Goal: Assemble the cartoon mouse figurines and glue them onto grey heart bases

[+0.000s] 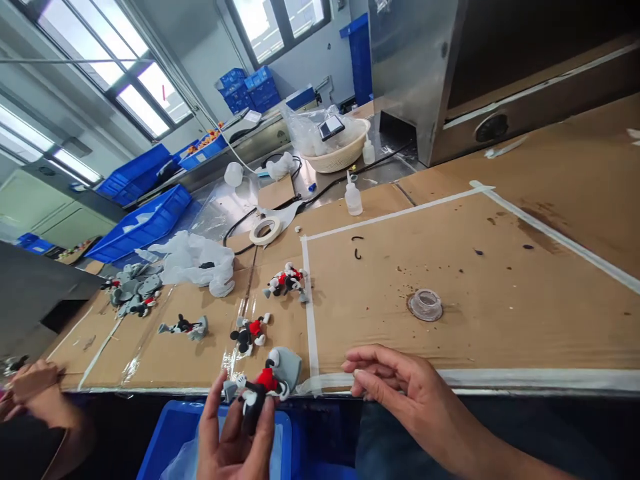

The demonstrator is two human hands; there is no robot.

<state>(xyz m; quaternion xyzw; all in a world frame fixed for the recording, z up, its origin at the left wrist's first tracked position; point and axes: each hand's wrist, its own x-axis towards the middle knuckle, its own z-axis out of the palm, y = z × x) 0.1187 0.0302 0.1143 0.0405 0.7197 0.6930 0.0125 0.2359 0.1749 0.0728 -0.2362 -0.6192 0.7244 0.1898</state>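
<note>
My left hand (235, 437) is low at the near table edge, its fingers closed round a small black, red and white cartoon mouse figurine (260, 387) with a grey base piece (289, 365). My right hand (395, 387) rests at the table's front edge to the right, fingers loosely curled and holding nothing. More figurines of the same kind lie on the cardboard: one (249, 332) just beyond my left hand, another (286, 282) farther back, a third (184, 327) to the left.
A clear plastic cap (425, 305) sits on the taped cardboard. A pile of grey parts (133, 290), a plastic bag (193, 260), a tape roll (265, 230) and glue bottles (353, 197) lie behind. A blue bin (175, 433) is below. Another person's hands (30, 393) are at the far left.
</note>
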